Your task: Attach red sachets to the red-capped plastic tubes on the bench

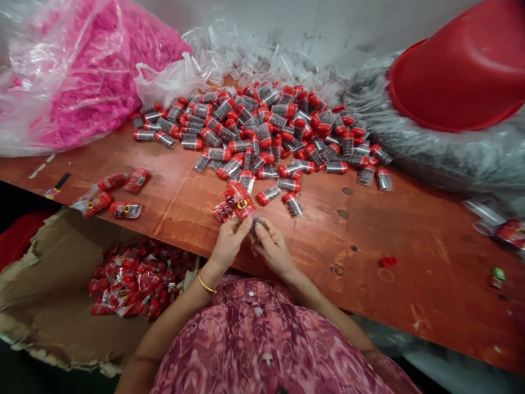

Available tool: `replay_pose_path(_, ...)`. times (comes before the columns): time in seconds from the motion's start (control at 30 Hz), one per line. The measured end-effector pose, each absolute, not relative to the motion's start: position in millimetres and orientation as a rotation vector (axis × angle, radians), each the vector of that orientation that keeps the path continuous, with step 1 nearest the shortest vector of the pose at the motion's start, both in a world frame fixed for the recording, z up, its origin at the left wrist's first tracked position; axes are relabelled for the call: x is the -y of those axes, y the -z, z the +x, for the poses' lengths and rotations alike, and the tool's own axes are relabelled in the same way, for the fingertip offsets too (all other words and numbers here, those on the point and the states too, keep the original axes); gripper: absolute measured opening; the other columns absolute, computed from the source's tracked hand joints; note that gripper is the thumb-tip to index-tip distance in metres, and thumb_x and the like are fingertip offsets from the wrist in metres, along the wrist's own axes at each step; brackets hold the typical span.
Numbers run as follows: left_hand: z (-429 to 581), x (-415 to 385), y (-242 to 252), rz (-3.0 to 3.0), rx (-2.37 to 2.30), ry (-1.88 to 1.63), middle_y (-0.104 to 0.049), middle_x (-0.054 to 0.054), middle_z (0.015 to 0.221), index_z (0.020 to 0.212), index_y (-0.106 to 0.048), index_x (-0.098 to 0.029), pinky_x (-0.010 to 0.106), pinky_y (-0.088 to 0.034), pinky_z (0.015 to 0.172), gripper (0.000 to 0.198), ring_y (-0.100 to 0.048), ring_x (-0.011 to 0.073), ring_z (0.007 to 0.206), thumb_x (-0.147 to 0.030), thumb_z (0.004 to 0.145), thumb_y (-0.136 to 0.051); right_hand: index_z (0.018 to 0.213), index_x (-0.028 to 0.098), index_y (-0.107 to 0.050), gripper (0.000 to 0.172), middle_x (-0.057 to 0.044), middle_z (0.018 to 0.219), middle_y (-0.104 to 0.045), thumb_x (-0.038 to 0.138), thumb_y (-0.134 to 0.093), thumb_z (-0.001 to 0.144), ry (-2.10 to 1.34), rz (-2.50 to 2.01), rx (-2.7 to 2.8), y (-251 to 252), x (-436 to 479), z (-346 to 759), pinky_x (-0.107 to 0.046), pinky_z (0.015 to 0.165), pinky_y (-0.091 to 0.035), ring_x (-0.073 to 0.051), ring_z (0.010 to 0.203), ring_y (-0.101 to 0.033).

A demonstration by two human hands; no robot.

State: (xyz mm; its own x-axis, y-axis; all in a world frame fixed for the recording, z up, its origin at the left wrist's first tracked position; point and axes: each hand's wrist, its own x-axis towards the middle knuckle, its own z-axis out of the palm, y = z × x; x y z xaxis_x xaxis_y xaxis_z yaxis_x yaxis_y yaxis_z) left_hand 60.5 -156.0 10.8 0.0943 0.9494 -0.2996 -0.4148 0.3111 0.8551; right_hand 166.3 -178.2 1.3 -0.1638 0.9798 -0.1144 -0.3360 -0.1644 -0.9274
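While both hands meet just off the bench edge, the right grip [273, 247] is pressed closed, its fingertips [261, 232] pinching a small dark tube [259, 224]. The left grip [229, 243] curls up against the same tube, but whether it shares the hold I cannot tell. A firm pinch around the tube's middle, with the fingertips kept off its ends, looks the steadiest way to handle something this small. Fingers hide most of the tube, so I cannot tell which way its long axis runs or where its ends point.

Just above the left fingers lies a small heap of red packets [234, 201]. Beyond it, a loose pile of capped tubes [254, 131] spreads across the wooden bench [369, 235], lying every which way with red caps facing all around. Clear empty tubes [229, 60] are heaped behind the pile. A pink bag [94, 76] sits to the left, and an overturned red basin [459, 71] to the right. Below the bench on the left, a cardboard box [49, 273] holds more red packets [135, 279].
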Motion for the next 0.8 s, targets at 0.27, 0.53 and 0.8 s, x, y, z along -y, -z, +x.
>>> replay_pose_path(0.27,65,153,-13,0.661,-1.016,-1.162,-0.071,0.001,0.068,0.072,-0.073,-0.016,0.025,-0.049,0.070,0.035,-0.062,0.0125,0.065,-0.045,0.054,-0.080,0.085,0.021,-0.052,0.027,0.003,0.067,-0.048,0.047,-0.046,0.088,-1.147,-1.191,1.175,2,181,168,-0.023,0.051,-0.036,-0.010,0.059,-0.044)
replay_pose_path(0.53,60,150,-22,0.650,-1.022,-1.191,-0.072,0.004,0.074,0.076,-0.070,-0.014,0.026,-0.049,0.071,0.035,-0.064,0.0146,0.070,-0.041,0.057,-0.080,0.083,0.022,-0.051,0.033,0.006,0.059,-0.043,0.054,-0.046,0.086,-1.356,-1.127,1.240,1,179,172,-0.022,0.045,-0.034,-0.008,0.046,-0.039)
replay_pose_path(0.8,60,149,-26,0.572,-0.979,-1.116,-0.071,0.002,0.067,0.072,-0.066,-0.014,0.026,-0.052,0.066,0.041,-0.067,0.0161,0.066,-0.043,0.047,-0.084,0.083,0.021,-0.051,0.036,0.010,0.043,-0.047,0.055,-0.061,0.075,-1.443,-1.121,1.095,-2,175,177,-0.020,0.037,-0.033,-0.007,0.032,-0.039)
